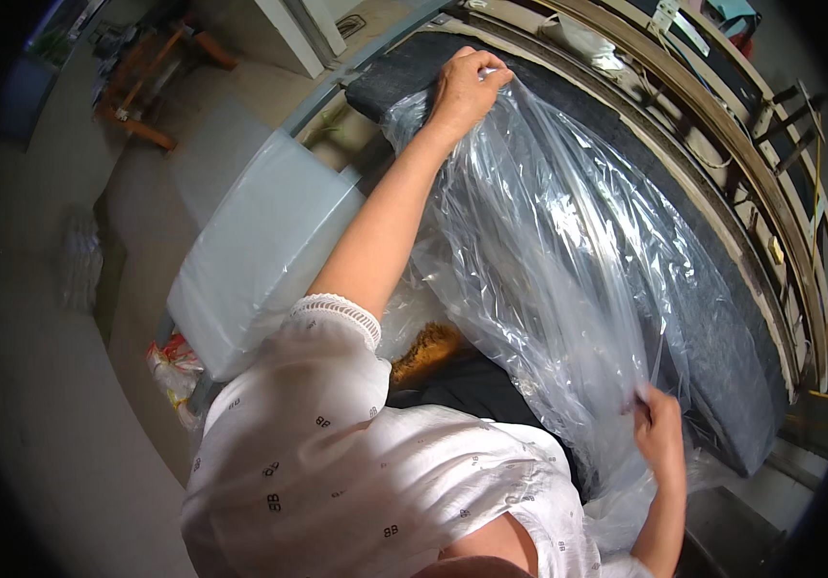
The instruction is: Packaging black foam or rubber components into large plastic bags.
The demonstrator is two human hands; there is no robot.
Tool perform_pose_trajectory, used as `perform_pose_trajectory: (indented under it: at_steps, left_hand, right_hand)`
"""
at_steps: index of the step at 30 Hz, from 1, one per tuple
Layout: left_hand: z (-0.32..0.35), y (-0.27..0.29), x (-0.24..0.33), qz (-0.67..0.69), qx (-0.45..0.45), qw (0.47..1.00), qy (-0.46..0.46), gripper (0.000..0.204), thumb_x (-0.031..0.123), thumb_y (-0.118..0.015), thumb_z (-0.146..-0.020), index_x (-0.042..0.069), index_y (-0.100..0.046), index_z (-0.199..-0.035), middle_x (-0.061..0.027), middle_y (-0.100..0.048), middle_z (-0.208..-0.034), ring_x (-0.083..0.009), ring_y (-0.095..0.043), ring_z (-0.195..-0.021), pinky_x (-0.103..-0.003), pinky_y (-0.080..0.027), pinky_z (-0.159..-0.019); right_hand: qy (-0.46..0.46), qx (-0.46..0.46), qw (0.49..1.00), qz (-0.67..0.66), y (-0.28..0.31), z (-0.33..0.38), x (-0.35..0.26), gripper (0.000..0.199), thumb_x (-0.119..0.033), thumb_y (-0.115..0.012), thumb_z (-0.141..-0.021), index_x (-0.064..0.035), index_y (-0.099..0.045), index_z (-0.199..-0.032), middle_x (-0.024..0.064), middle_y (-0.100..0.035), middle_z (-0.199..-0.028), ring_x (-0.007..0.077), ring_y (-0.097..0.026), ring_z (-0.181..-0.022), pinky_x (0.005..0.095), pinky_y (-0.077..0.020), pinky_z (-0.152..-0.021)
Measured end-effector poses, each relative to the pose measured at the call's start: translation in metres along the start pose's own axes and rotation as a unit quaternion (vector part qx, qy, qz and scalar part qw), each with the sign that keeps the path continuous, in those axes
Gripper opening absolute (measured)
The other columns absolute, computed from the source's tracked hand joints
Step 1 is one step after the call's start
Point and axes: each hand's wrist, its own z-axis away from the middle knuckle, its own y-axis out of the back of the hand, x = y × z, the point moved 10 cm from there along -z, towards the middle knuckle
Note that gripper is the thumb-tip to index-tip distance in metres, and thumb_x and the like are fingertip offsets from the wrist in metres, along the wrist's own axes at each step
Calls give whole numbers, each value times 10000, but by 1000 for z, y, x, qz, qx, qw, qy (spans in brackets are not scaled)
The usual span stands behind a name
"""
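Long dark grey cushion (683, 318) lying on wooden frame (722, 125), partly sheathed. Clear plastic bag (549, 279) drawn over near stretch only; far end uncovered. Left hand (465, 89) pinching bag's far edge; right hand (659, 429) gripping near edge.

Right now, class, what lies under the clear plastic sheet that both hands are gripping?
Under the clear plastic sheet, gripped by the left hand and right hand, a long dark grey padded panel shows through. The panel's surface beneath the crumpled folds stays blurred.
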Motion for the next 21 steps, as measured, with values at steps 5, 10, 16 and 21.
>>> perform_pose_trajectory:
  at_steps: [5,10,16,21]
  left_hand:
    - [2,2,9,-33,-11,999,-33,206,228,-709,-727,49,-668,-821,-64,-585,-783,-191,-569,-745,-300,-445,-672]
    - [6,-12,-2,-28,-19,999,-20,202,237,-710,-727,56,-671,-810,-73,-598,-781,-207,-581,-739,-307,-457,-677]
    - [-8,-18,-14,-111,-78,991,-15,279,322,-626,-808,66,-703,-888,-94,-684,-856,-224,-648,-768,-320,-489,-728]
    - [-59,9,-103,-119,-37,992,-26,321,347,-664,-801,64,-688,-951,-93,-678,-938,-199,-621,-861,-299,-466,-795]
  right_hand:
    - [-212,195,909,302,45,128,87,326,96,-476,-651,-27,-561,-941,176,-568,-1013,384,-550,-850,446,-431,-671]
    - [-401,268,831,280,87,340,239,535,103,-503,-666,4,-503,-1192,187,-533,-1191,328,-510,-1115,380,-412,-924]
    - [-446,315,824,150,153,550,280,609,77,-506,-741,18,-375,-1333,197,-441,-1333,291,-435,-1227,355,-312,-1043]
    - [-248,578,768,-121,274,496,216,262,-169,-569,-824,-34,-608,-1044,21,-607,-969,125,-552,-912,255,-401,-850]
